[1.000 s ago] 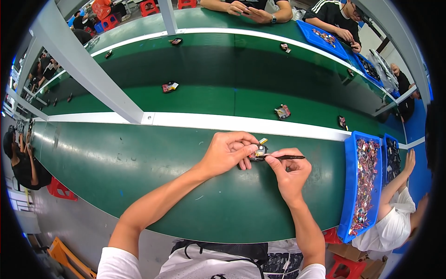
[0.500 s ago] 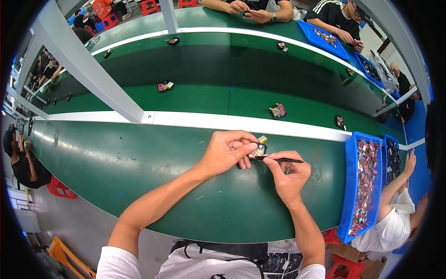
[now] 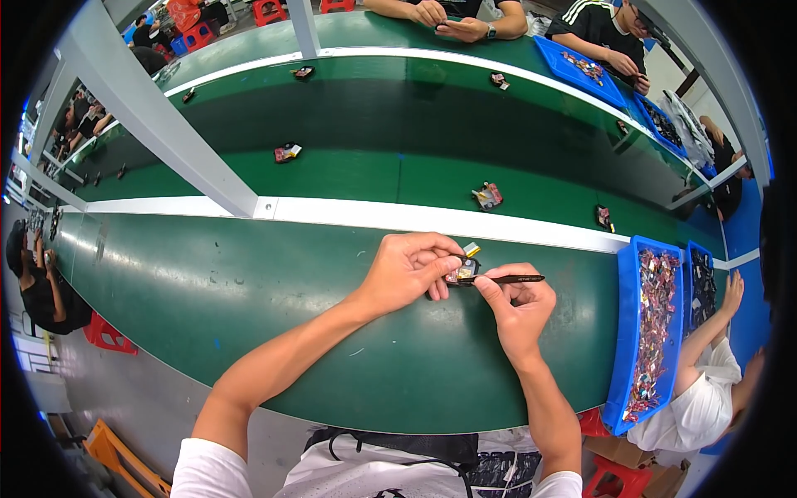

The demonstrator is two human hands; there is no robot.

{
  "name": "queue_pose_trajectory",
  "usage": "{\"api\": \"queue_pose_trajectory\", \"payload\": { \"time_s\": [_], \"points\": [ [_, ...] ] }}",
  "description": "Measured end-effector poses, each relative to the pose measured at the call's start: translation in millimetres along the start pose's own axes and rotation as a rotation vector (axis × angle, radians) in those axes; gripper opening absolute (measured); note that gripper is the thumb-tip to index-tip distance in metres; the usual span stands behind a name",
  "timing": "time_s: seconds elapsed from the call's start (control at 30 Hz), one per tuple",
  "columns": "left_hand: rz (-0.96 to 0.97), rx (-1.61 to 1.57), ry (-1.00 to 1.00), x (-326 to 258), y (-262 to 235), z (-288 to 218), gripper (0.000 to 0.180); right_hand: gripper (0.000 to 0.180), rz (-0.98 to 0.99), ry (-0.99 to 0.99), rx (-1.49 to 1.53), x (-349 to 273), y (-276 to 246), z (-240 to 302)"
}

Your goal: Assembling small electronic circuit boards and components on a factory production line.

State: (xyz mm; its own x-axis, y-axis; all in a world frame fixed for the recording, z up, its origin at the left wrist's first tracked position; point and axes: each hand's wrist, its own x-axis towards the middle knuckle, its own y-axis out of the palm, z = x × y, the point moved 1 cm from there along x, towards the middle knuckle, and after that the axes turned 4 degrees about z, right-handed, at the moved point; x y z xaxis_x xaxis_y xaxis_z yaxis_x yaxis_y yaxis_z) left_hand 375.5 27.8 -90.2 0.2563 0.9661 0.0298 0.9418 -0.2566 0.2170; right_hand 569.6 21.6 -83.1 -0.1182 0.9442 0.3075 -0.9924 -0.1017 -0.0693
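Over the green work table (image 3: 274,311), my left hand (image 3: 407,267) pinches a small black electronic housing (image 3: 471,266). Its inside shows a pale and reddish part, and a silver-yellow piece (image 3: 472,249) sticks out at its far edge. Closed around slim black tweezers (image 3: 519,279), my right hand (image 3: 521,305) is just right of the housing. The tweezers lie nearly level, and their tip reaches the housing's near edge. My left fingers hide part of the housing, so what exactly the tip touches cannot be made out.
On the right stands a blue bin (image 3: 624,332) of small wired parts, beside another blue bin (image 3: 700,286) of black pieces. Beyond the white rail (image 3: 374,217), a green conveyor belt (image 3: 357,178) carries several similar housings (image 3: 488,196). A grey post (image 3: 158,108) rises at left; co-workers sit around.
The housings on the near part of the belt have shifted slightly left. My right hand has turned the tweezers a little, raising their back end. My left hand stays in place with the housing.
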Motion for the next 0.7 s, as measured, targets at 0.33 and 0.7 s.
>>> {"api": "queue_pose_trajectory", "payload": {
  "time_s": [0.33,0.7],
  "points": [
    [0.008,-0.052,-0.027,2.2,-6.7,0.5,0.019,0.014,-0.011,-0.057,-0.092,0.2,-0.8,0.7],
    [0.024,-0.062,-0.045,3.6,-9.5,0.7,0.020,0.012,0.035,-0.239,-0.282,0.2,2.6,5.8]
  ]
}}
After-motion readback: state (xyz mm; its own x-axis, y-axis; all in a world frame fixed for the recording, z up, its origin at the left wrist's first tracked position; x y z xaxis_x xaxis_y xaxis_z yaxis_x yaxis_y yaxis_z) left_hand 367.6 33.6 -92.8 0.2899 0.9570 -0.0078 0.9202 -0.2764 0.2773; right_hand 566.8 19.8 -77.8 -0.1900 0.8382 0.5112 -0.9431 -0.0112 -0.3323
